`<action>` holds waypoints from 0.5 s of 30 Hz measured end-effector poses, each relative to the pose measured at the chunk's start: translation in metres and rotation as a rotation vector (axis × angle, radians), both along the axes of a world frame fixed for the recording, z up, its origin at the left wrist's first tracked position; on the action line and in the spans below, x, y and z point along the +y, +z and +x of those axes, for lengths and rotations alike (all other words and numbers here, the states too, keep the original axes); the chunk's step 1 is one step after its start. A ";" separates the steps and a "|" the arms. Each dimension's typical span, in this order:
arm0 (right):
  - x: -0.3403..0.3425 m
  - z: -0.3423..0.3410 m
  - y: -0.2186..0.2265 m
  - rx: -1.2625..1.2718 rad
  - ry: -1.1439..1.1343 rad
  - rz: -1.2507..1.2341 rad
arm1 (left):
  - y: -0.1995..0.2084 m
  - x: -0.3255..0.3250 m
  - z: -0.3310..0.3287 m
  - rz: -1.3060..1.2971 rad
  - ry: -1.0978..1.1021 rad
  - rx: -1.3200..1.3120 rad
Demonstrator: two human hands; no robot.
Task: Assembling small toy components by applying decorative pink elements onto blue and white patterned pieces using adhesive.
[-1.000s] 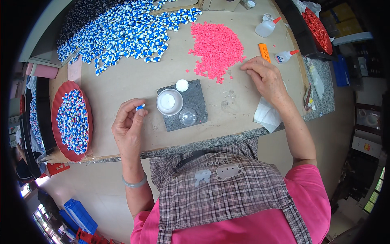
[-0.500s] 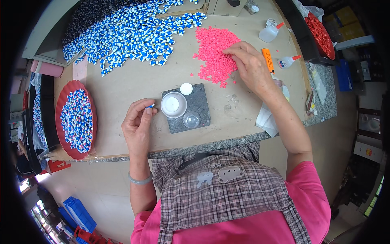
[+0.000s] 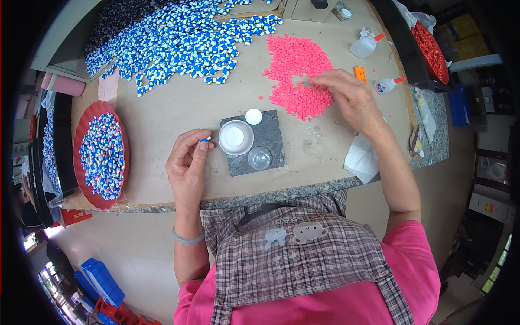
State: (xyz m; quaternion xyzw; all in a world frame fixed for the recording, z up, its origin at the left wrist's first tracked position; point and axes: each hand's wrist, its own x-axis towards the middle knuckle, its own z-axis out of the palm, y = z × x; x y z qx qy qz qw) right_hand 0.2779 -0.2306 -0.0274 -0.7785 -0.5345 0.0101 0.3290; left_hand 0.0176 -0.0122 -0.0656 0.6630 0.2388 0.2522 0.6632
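My left hand (image 3: 187, 157) is closed in a pinch on a small blue-and-white piece (image 3: 205, 140), just left of a dark stone slab (image 3: 238, 166). On the slab stand a white bowl (image 3: 248, 146) with a white round insert, a small clear cup (image 3: 260, 157) and a white round cap (image 3: 253, 116). At the right edge of a heap of pink pieces (image 3: 298, 57), my right hand (image 3: 355, 103) has its thumb and fingertips together. Whatever those fingertips may hold is too small to make out.
Loose blue-and-white pieces (image 3: 173, 51) cover the far left of the table. A red scalloped tray (image 3: 125, 162) of them stands at left. Two red-tipped glue bottles (image 3: 364, 47), an orange box (image 3: 359, 73) and a white tissue (image 3: 362, 158) lie at right.
My right hand has shifted slightly right and toward me, and a bare gap now shows in the pink heap. My left hand keeps its pinch on the blue-and-white piece.
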 end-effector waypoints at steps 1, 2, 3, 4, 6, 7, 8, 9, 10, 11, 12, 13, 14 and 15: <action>-0.005 -0.001 0.003 0.024 -0.101 0.035 | 0.000 0.000 0.000 -0.003 0.002 -0.005; -0.010 -0.002 0.005 0.024 -0.103 0.034 | -0.001 0.000 -0.001 -0.006 0.005 -0.008; -0.016 -0.003 0.008 0.069 -0.149 0.024 | -0.001 0.000 -0.001 -0.008 0.001 -0.011; -0.022 -0.004 0.010 0.115 -0.195 0.014 | -0.001 0.000 -0.001 -0.010 0.007 -0.014; -0.033 -0.009 0.011 0.105 -0.211 -0.029 | 0.000 -0.001 -0.001 -0.014 0.010 -0.017; -0.037 -0.012 0.009 0.097 -0.224 -0.070 | 0.001 -0.002 -0.001 -0.016 0.016 -0.018; -0.040 -0.016 0.008 0.098 -0.227 -0.072 | 0.001 -0.002 -0.001 -0.019 0.023 -0.019; -0.042 -0.020 0.006 0.086 -0.236 -0.090 | 0.002 -0.002 0.000 -0.022 0.019 -0.018; -0.043 -0.024 0.005 0.075 -0.245 -0.109 | 0.002 -0.001 -0.001 -0.015 0.019 -0.013; -0.044 -0.027 0.003 0.077 -0.249 -0.113 | 0.002 -0.001 -0.001 -0.007 0.020 -0.009; -0.044 -0.031 0.002 0.077 -0.255 -0.113 | 0.002 -0.001 -0.001 -0.011 0.015 -0.007; -0.043 -0.034 0.000 0.077 -0.260 -0.112 | 0.003 -0.001 -0.001 -0.013 0.021 -0.007; -0.043 -0.038 -0.001 0.079 -0.264 -0.116 | 0.003 -0.001 -0.001 -0.014 0.026 -0.007; -0.042 -0.041 -0.003 0.067 -0.270 -0.107 | 0.002 -0.001 -0.001 -0.017 0.024 -0.005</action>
